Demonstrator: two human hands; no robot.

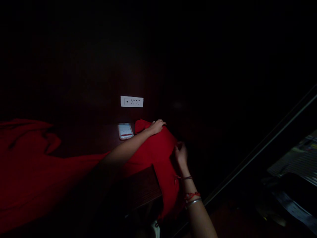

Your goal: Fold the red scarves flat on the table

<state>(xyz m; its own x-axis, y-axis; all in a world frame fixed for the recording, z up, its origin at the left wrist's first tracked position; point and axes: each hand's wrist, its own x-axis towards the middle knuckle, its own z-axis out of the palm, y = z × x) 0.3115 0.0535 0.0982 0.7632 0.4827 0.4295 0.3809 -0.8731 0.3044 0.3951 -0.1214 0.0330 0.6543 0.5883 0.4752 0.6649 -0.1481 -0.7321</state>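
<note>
The scene is very dark. A red cloth [153, 152] lies spread over a dark wooden table [141, 188] and hangs off its right corner. My left hand [157, 126] rests on top of the cloth's far edge, fingers curled over it. My right hand [180, 154] pinches the cloth at its right side, where it drapes down. Red threads and a metal bangle circle my right wrist. A lit phone [125, 131] lies on the table just left of my left hand.
A white wall socket [132, 101] sits on the dark wall above the phone. More red fabric [27, 165] spreads across the left. A metal rail [260, 145] runs diagonally at the right, with dim clutter [294, 172] beyond it.
</note>
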